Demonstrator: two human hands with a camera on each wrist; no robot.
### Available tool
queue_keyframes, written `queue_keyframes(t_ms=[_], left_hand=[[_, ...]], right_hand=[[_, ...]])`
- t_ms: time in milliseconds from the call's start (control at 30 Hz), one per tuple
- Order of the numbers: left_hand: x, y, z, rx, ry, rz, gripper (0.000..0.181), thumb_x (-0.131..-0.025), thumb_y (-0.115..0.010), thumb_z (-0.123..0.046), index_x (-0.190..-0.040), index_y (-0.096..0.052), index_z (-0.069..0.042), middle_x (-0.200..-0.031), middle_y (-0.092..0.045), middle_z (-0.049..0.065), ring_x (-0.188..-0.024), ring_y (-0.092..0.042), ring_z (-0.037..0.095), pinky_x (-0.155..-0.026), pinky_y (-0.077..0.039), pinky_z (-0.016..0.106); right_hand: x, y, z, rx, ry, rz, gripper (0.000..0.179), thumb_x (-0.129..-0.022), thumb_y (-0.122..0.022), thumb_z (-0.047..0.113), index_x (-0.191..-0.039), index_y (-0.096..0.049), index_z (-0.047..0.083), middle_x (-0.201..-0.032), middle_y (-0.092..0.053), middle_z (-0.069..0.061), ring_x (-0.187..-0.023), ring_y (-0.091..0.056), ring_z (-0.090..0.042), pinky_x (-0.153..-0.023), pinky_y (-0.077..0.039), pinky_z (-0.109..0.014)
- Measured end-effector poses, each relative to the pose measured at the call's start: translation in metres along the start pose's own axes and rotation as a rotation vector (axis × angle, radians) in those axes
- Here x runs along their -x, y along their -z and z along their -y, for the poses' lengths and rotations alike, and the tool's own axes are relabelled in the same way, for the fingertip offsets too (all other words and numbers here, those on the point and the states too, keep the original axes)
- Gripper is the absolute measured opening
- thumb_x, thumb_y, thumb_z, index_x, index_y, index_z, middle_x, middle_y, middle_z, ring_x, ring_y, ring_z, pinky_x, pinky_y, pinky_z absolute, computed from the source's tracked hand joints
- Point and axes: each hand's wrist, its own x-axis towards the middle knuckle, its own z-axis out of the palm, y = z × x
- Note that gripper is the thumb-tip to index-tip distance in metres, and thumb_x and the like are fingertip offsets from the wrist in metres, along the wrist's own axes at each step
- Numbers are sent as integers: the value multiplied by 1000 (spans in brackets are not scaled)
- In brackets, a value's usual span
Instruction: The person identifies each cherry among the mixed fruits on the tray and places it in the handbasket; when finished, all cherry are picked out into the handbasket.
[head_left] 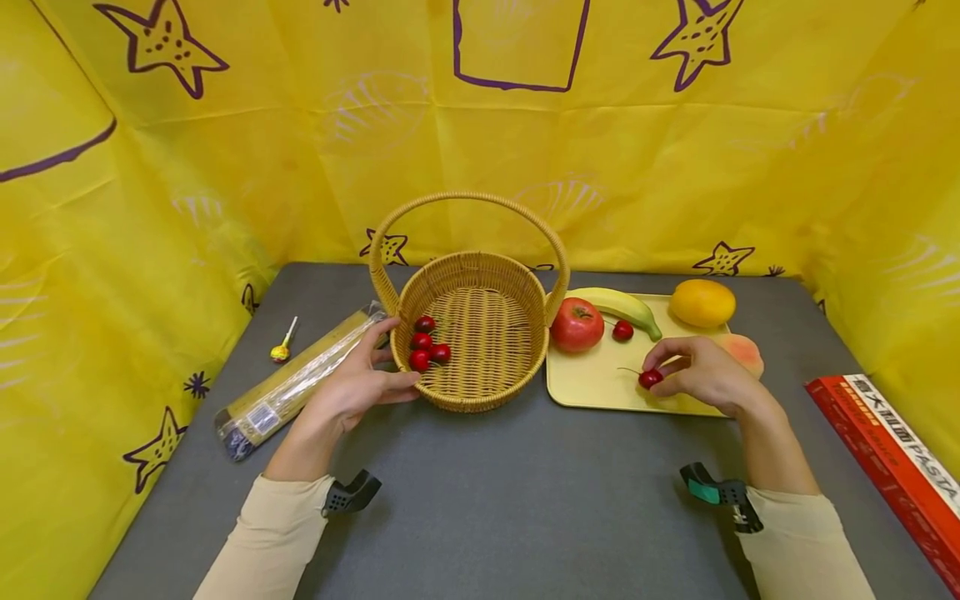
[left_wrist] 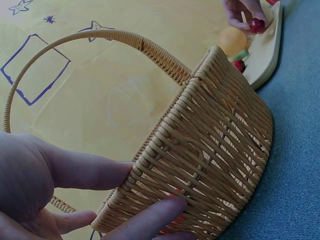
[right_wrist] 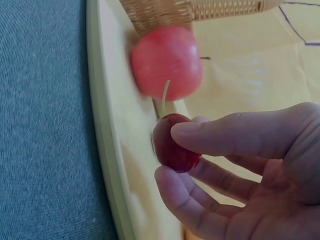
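A wicker basket [head_left: 480, 398] with a tall handle stands mid-table, several red cherries [head_left: 422, 342] lying at its left inside. My left hand [head_left: 363, 379] touches the basket's left side with fairly straight fingers; the left wrist view shows fingertips at the rim and against the woven wall. Over the yellow tray [head_left: 592, 392], my right hand [head_left: 701, 371] pinches a dark red cherry [right_wrist: 172, 142] between thumb and fingers, its stem sticking out. Another cherry [head_left: 622, 331] lies on the tray beside a red apple [head_left: 577, 325] and a banana [head_left: 618, 307].
The tray also bears a yellow mango [head_left: 702, 302] and a peach [head_left: 742, 353], partly behind my right hand. A wrapped pack of noodles [head_left: 300, 379] and a lollipop [head_left: 281, 350] lie left of the basket. A red pasta box [head_left: 885, 467] lies at the right edge.
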Motion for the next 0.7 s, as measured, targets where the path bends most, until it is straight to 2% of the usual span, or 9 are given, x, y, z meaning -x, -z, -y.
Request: queue_keyframes(t_ms=[267, 500, 700], left_hand=[[0, 1, 0, 5, -2, -1, 97, -96, -66, 9, -168, -7, -19, -156, -25, 35, -102, -71, 31, -88, -65, 39], [0, 2, 0, 4, -3, 0, 97, -96, -66, 9, -168, -8, -20, -156, -25, 35, -104, -71, 33, -88, -65, 39], [-1, 3, 1, 4, -8, 7, 97, -96, -66, 8, -169, -8, -21, -157, -25, 35, -108, -70, 37, -88, -65, 40]], right_hand=[[5, -2, 15, 0, 57, 0, 29, -84, -86, 8, -108, -71, 3, -107, -72, -14, -104, -65, -28, -79, -60, -27], [6, -7, 39, 0, 171, 19, 25, -84, -86, 8, -105, -72, 6, -110, -70, -14, -108, -66, -30, -82, -62, -29], [3, -13, 65, 0, 271, 45, 23, -83, -87, 7, -101, -74, 9, -105, -72, -11, -102, -69, -28, -80, -63, -30]])
